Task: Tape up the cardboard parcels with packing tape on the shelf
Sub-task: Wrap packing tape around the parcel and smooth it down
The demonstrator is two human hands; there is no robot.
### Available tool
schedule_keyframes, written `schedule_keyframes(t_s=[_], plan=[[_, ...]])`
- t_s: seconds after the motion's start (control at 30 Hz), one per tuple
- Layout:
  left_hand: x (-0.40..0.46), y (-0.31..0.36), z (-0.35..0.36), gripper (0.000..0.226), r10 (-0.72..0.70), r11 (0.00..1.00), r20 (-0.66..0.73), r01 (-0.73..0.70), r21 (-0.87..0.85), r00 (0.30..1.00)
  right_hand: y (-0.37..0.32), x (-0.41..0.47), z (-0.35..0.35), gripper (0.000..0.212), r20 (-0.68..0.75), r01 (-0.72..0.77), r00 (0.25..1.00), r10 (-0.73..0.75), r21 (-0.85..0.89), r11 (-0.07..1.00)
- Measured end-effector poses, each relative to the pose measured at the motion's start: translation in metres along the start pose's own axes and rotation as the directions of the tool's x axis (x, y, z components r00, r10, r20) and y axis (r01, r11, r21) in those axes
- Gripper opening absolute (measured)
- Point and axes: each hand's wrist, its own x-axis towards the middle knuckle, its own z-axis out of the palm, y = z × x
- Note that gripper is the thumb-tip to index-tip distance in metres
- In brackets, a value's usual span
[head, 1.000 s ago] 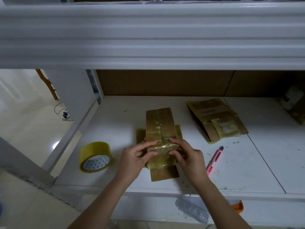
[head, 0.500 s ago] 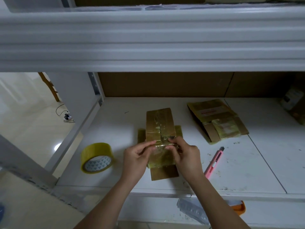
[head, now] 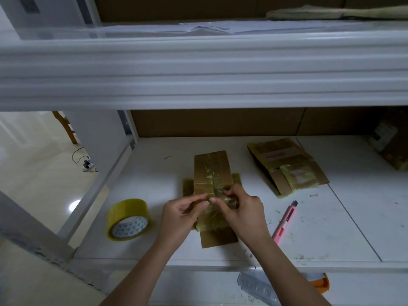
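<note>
Parcel (head: 212,173) lies flat mid-shelf (head: 331,228), between the tape roll (head: 128,218) and the pink knife (head: 284,221). Your left hand (head: 181,214) and right hand (head: 241,209) both pinch the tape (head: 213,217) wrapped across it, fingertips nearly touching.

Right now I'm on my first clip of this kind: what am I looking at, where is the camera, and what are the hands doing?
There is no machine here: a person wears a camera on the head, looking down at a white shelf. The left hand and right hand both pinch crinkled tape on the cardboard parcel in the middle. A yellow tape roll stands at the left, and a pink box cutter lies at the right. A second parcel lies further back on the right.
</note>
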Motion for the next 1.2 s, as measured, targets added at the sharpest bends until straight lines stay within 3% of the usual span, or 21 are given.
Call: schedule_keyframes(t_s=[0.1,0.2,0.27,0.43,0.6,0.7,0.8,1.03,1.2], plan=[[0.002,0.003,0.001,0.02,-0.067,0.997,0.003,0.067,-0.026,0.998,0.001,0.0,0.002,0.029,-0.01,0.012,1.0,-0.012,0.009,1.0],[0.005,0.01,-0.009,0.021,-0.134,0.99,0.096,0.137,-0.017,0.986,0.002,0.002,-0.009,0.016,0.103,-0.052,0.994,0.047,0.05,0.997],[0.015,0.022,-0.022,0.023,-0.172,0.985,0.104,0.173,-0.003,0.98,0.0,0.013,-0.025,0.024,0.189,-0.161,0.971,0.145,0.075,0.984],[0.057,0.043,-0.037,0.022,-0.26,0.958,-0.075,0.267,0.101,0.963,0.014,0.068,-0.044,0.042,0.213,-0.332,0.922,0.322,0.012,0.943],[0.066,0.052,-0.013,0.04,-0.469,0.883,0.134,0.461,0.086,0.873,0.002,0.094,-0.032,0.072,0.474,-0.596,0.757,0.449,0.219,0.773],[0.073,0.036,-0.004,0.056,-0.532,0.841,0.22,0.54,0.028,0.817,0.005,0.093,-0.02,0.074,0.543,-0.641,0.724,0.425,0.303,0.705],[0.079,0.025,-0.005,0.056,-0.536,0.833,0.221,0.553,-0.022,0.815,0.011,0.092,-0.015,0.066,0.575,-0.661,0.715,0.397,0.372,0.652],[0.074,0.024,-0.015,0.043,-0.482,0.834,0.32,0.539,-0.117,0.816,0.003,0.086,-0.027,0.032,0.612,-0.655,0.708,0.351,0.386,0.649],[0.073,0.047,-0.021,0.029,-0.277,0.907,0.338,0.361,-0.218,0.899,-0.003,0.092,-0.041,0.034,0.555,-0.604,0.776,0.301,0.515,0.608]])
